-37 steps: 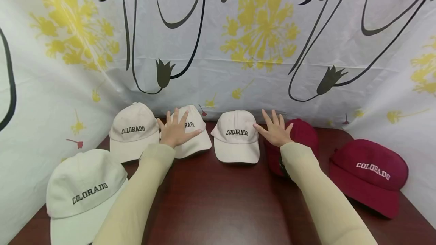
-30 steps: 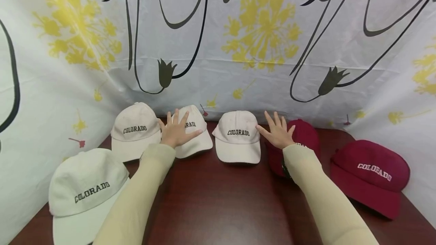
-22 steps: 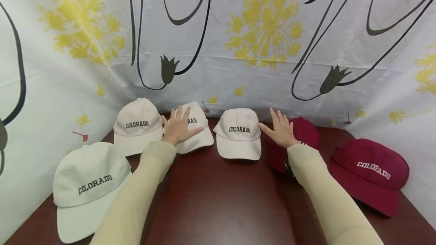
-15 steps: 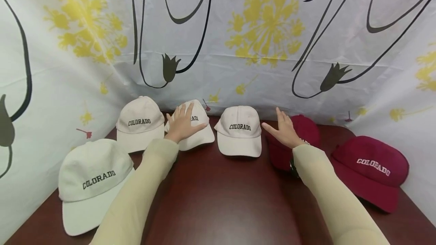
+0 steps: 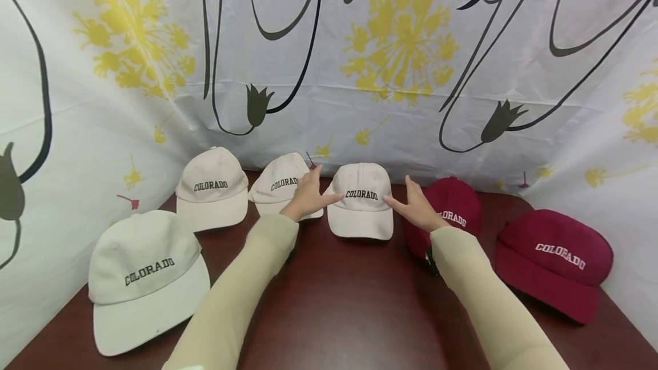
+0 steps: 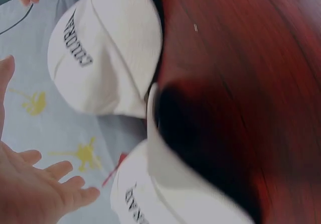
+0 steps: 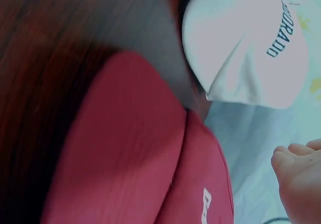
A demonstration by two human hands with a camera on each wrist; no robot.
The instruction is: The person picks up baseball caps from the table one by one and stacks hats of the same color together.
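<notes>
A white baseball cap (image 5: 360,221) lettered COLORADO sits mid-row at the back of the table, between my two hands. My left hand (image 5: 308,196) is at its left side, fingers extended and thumb overlapping the crown in the head view. Palm and straight fingers of that left hand (image 6: 45,194) appear in the left wrist view. On the cap's other side is my right hand (image 5: 417,208), fingers extended and thumb pointing at the crown. It partly covers a dark red cap (image 5: 454,198). Neither hand grips anything; whether the thumbs touch the cap I cannot tell.
Another white cap (image 5: 272,184) stands partly behind my left hand. Farther left are a white cap (image 5: 211,187) and a larger-looking white cap (image 5: 144,261). A second dark red cap (image 5: 557,256) lies at the right. The dark wooden table (image 5: 339,313) ends at a flower-patterned curtain (image 5: 329,73).
My left hand has moved right, off the front of the second white cap to the middle cap's side. My right hand's spread fingers have drawn together, and it has turned inward beside that cap.
</notes>
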